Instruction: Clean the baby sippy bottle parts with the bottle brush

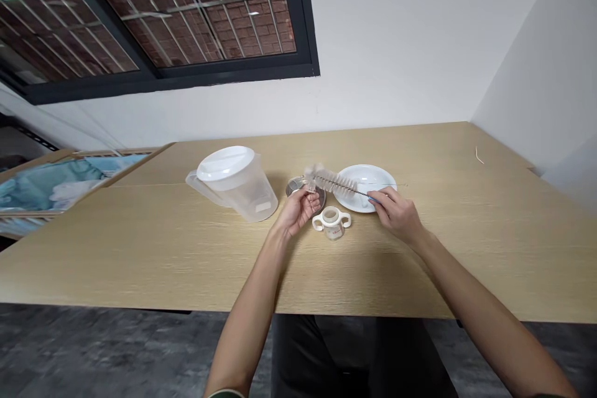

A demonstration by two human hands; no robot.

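Note:
My right hand (395,212) is closed around the thin handle of a bottle brush (336,183). Its white bristles point left, over the edge of a white plate (389,175). At the brush's tip, my left hand (298,210) is closed, its fingers curled around a small translucent piece (311,186) whose kind I cannot make out. Behind that hand lies a round metal dish (321,200), partly hidden. A small baby bottle (332,224) with two cream handles stands upright just in front, without a cap. On the white plate is something small and pale, partly covered by the brush.
A translucent pitcher (247,189) with a white lid stands left of my hands. Farther left is an open wooden box (135,157) holding blue-green material. A thin, pale strip (479,155) lies at the back right of the wooden table (163,261). A wall and window rise behind.

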